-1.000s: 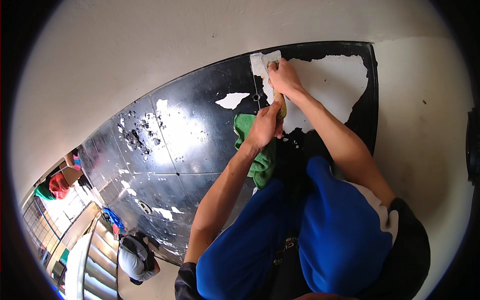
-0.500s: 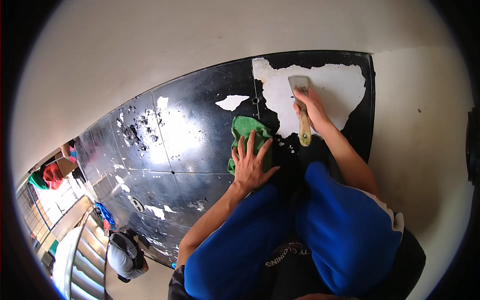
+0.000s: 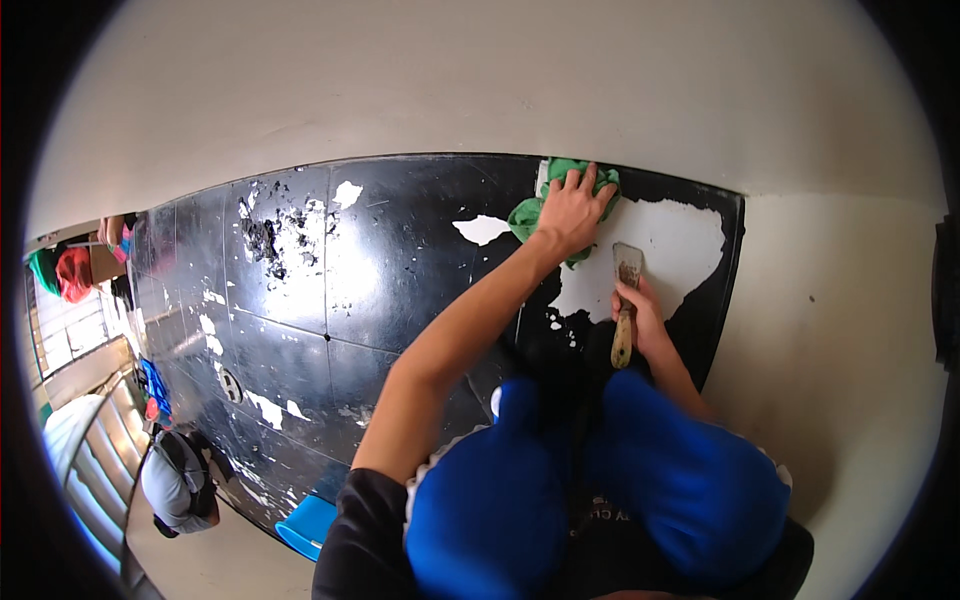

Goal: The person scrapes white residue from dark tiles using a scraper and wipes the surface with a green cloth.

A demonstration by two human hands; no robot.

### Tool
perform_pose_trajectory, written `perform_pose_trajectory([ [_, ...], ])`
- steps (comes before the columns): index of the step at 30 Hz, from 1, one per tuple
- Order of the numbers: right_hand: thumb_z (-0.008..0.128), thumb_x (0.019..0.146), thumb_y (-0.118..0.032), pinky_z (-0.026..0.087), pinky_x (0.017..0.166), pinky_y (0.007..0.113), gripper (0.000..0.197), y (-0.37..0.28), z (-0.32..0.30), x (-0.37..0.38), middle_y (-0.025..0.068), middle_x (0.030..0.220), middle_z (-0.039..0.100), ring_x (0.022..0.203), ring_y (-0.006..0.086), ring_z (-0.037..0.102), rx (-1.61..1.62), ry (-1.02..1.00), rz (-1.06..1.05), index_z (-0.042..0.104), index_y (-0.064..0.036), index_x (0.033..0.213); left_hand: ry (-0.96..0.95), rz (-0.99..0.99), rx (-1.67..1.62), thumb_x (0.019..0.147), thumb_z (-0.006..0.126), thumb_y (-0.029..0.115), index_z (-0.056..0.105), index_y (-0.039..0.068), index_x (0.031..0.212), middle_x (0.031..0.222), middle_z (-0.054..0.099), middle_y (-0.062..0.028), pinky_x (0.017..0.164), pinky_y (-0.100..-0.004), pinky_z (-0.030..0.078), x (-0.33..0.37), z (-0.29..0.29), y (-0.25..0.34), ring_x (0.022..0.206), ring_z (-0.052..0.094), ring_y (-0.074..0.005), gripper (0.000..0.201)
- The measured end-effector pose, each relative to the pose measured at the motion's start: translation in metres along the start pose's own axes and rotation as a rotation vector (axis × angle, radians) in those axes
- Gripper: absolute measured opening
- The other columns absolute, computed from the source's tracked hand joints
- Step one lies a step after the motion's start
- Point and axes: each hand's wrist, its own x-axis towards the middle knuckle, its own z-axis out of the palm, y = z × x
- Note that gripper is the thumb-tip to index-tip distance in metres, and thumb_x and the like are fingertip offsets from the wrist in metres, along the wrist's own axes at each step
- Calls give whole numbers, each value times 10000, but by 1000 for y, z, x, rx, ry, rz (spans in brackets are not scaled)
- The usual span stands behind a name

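Head view, looking down a glossy black tiled wall panel (image 3: 400,280) set against a cream wall (image 3: 480,90); blue-clad knees (image 3: 600,490) fill the lower centre. Left hand (image 3: 572,210) reaches up and forward, palm flat and fingers spread, pressing a green cloth (image 3: 527,213) against the upper edge of the black panel; cloth bunched under the palm, showing out to the left of the hand and above the fingertips. The grip here is open and flat on the cloth rather than closed around it. Right hand (image 3: 643,318) lower and to the right, near the knees, fingers wrapped tight around the wooden handle of a scraper (image 3: 625,300); metal blade points up, its tip lying on a large bare white patch (image 3: 670,255) where the black coating is off. Cloth and scraper near each other but apart, cloth just up-left of the blade. A smaller white chip (image 3: 482,229) sits left of the cloth; more flaked spots (image 3: 270,235) scatter across the left tiles. Lower left, on the floor: a blue tub (image 3: 308,525) at the panel's foot, and a grey backpack (image 3: 172,485) further left. Far left edge shows red and green cloth items, too small to tell what they are
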Motion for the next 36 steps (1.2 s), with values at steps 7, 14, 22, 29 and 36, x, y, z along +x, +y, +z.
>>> perform_pose_trajectory([
  [7,619,987,-190,440,566,272,327,14,-15,7,42,807,592,618,129,544,2,57,55,586,-30,1270,152,-246,-65,760,748,247,625,241,1327,1456,565,-80,935,-486,442,-32,2,-35,1254,523,-295,580],
  [14,630,980,-179,420,550,263,319,15,-4,13,49,800,585,608,134,537,31,6,47,582,-25,1255,265,-749,19,773,746,185,677,241,1260,1408,617,-83,990,-501,468,-101,-58,-159,1249,560,-342,496],
  [22,585,984,-167,400,579,272,341,-3,8,21,49,839,578,631,127,516,30,13,100,552,-36,1298,274,-555,-188,744,705,119,698,183,1197,1239,670,-92,948,-500,481,-80,-91,-112,1152,590,-345,457],
  [29,603,922,-63,417,624,265,434,-6,34,27,82,935,608,687,128,523,45,-37,90,505,-10,1342,47,-166,-120,730,738,182,700,216,1182,1327,612,-30,969,-448,433,-25,-29,-42,1220,538,-267,455],
  [36,579,895,-35,418,645,280,462,-5,13,22,112,993,612,700,131,524,14,-44,50,507,-17,1351,266,-576,-131,732,718,84,719,236,1121,1188,680,-2,933,-469,464,-73,-49,-136,1148,586,-295,418],
])
